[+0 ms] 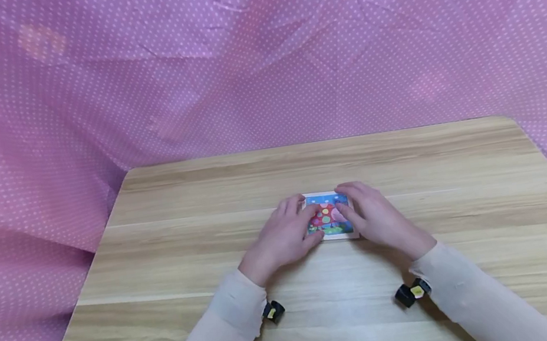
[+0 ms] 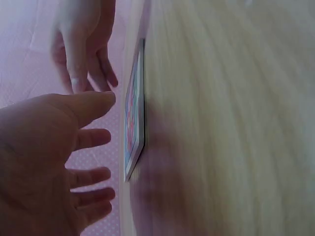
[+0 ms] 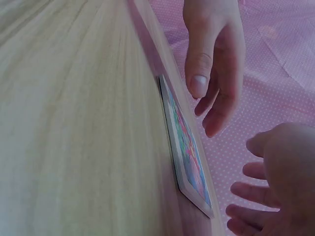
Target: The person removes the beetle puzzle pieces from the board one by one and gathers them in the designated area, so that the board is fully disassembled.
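Note:
A thin, flat picture board with a pale border lies on the wooden table. Its bright cartoon print shows blue, red and green. Over its left edge is my left hand, fingers spread and loosely bent. My right hand is over the right edge in a similar pose. In the left wrist view, a small gap separates the left fingertips from the board. The right wrist view likewise shows the right hand apart from it. Neither hand holds anything. Fingers cover parts of the board's sides in the head view.
The light wood table spreads around the board on all sides. Pink dotted cloth hangs behind the table and along its sides. Small black devices are strapped at both wrists, close above the tabletop.

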Action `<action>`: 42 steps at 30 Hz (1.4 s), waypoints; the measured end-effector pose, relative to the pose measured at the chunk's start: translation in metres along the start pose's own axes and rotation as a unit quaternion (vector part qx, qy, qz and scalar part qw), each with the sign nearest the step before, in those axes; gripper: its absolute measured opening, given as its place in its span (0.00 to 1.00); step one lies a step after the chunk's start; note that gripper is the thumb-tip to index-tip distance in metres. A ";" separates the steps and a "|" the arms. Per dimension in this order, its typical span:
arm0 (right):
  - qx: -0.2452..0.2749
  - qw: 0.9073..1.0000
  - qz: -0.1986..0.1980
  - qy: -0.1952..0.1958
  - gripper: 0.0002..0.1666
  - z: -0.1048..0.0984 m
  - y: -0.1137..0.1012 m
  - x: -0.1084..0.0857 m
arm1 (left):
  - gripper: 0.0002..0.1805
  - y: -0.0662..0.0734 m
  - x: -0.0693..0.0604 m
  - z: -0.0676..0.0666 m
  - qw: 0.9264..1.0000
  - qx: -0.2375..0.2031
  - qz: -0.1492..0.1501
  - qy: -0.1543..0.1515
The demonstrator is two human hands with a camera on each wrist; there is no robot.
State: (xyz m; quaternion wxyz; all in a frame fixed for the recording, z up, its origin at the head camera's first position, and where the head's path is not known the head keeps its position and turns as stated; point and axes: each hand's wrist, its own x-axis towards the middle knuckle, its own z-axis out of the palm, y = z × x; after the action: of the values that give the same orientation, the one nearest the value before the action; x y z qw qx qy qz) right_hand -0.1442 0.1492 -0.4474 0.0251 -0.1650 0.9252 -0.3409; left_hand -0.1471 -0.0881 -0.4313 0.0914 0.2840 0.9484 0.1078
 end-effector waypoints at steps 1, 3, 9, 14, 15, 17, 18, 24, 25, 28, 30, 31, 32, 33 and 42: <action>0.009 1.000 0.000 0.001 0.30 -0.001 0.000 0.001 | 0.35 0.002 0.000 0.000 1.000 0.001 -0.003 -0.004; 0.025 1.000 0.002 0.004 0.27 -0.002 0.001 0.003 | 0.36 0.005 0.000 0.001 1.000 0.004 -0.012 -0.013; 0.051 0.999 -0.005 0.010 0.22 -0.005 0.002 0.011 | 0.38 0.012 -0.001 0.002 0.998 0.022 -0.029 -0.042; 0.069 0.997 -0.027 0.018 0.19 -0.006 0.004 0.019 | 0.38 0.015 0.000 0.004 0.998 0.030 -0.041 -0.046; 0.074 0.997 -0.028 0.020 0.19 -0.007 0.004 0.021 | 0.38 0.015 0.000 0.004 0.998 0.031 -0.044 -0.045; 0.079 0.996 -0.028 0.019 0.19 -0.008 0.004 0.024 | 0.38 0.015 0.000 0.004 0.997 0.033 -0.047 -0.045; 0.079 0.996 -0.027 0.017 0.19 -0.009 0.004 0.025 | 0.38 0.015 0.000 0.005 0.997 0.033 -0.047 -0.045; 0.067 0.997 -0.036 -0.019 0.18 -0.014 0.006 0.037 | 0.36 0.014 0.000 0.007 0.998 0.033 -0.040 -0.036; 0.064 0.997 -0.037 -0.027 0.18 -0.015 0.006 0.039 | 0.36 0.013 -0.001 0.007 0.998 0.033 -0.038 -0.035; 0.058 0.996 -0.039 -0.047 0.17 -0.016 0.006 0.046 | 0.35 0.013 -0.002 0.007 0.998 0.034 -0.035 -0.035; 0.059 0.996 -0.037 -0.053 0.17 -0.016 0.007 0.049 | 0.35 0.013 -0.002 0.007 0.998 0.038 -0.034 -0.037; 0.060 0.996 -0.037 -0.055 0.17 -0.016 0.006 0.051 | 0.35 0.013 -0.002 0.007 0.998 0.040 -0.034 -0.038; 0.060 0.996 -0.039 -0.056 0.17 -0.016 0.006 0.052 | 0.35 0.013 -0.002 0.007 0.998 0.041 -0.034 -0.038; 0.059 0.996 -0.039 -0.059 0.17 -0.016 0.006 0.054 | 0.35 0.013 -0.002 0.008 0.998 0.042 -0.033 -0.039; 0.041 0.992 -0.053 -0.109 0.15 -0.013 0.005 0.068 | 0.34 0.012 -0.002 0.011 0.997 0.051 -0.039 -0.051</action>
State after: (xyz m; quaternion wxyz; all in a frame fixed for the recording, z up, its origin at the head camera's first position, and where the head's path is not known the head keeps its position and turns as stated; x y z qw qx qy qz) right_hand -0.2124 0.1388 -0.4357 0.1148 -0.2491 0.8921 -0.3591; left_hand -0.1367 -0.0776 -0.4381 0.1294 0.2560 0.9571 0.0410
